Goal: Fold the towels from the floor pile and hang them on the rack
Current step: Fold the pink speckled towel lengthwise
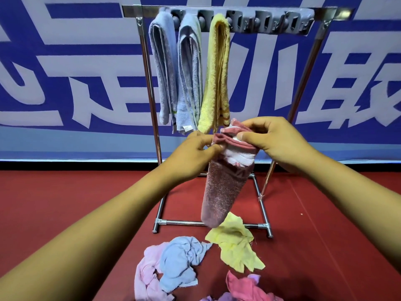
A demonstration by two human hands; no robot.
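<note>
A folded dusty-pink towel (219, 192) with a white band hangs in the air in front of the rack. My left hand (191, 157) pinches its top left edge. My right hand (275, 140) grips the top right folds. The metal rack (149, 74) stands behind, with a blue-grey towel (162, 68), a pale grey towel (189, 72) and a yellow towel (217, 74) hanging from its bar. On the red floor below lies the pile: a yellow cloth (236, 242), a light blue one (182, 261), a pale pink one (145, 276) and a bright pink one (245, 287).
A grey clip strip (271, 22) with several free hooks runs along the right part of the rack's top bar. The rack's base bar (184, 223) lies on the floor just behind the pile. A blue and white banner (65, 72) covers the wall behind.
</note>
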